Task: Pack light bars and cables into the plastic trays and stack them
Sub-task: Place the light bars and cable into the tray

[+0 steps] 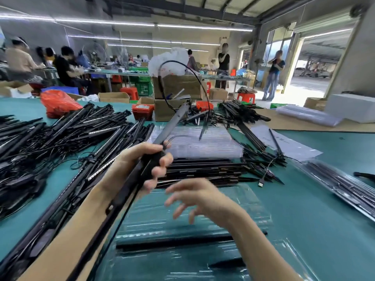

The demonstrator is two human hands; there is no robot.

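My left hand (142, 165) grips a bundle of long black light bars (174, 120) held up at a slant over the table. A thin black cable (194, 76) loops high from the top end, and another bar dangles from it. My right hand (198, 197) hovers open just to the right, fingers spread and blurred, holding nothing. Below both hands lies a clear plastic tray (233, 199) with a black bar (174, 242) lying across it. A row of black bars (203, 171) lies beyond the hands.
A big heap of black light bars and cables (60, 134) covers the left of the green table. A stack of clear trays (203, 142) sits mid-table and a filled tray (345, 185) at right. Cardboard boxes (176, 86) stand behind. Several people work farther back.
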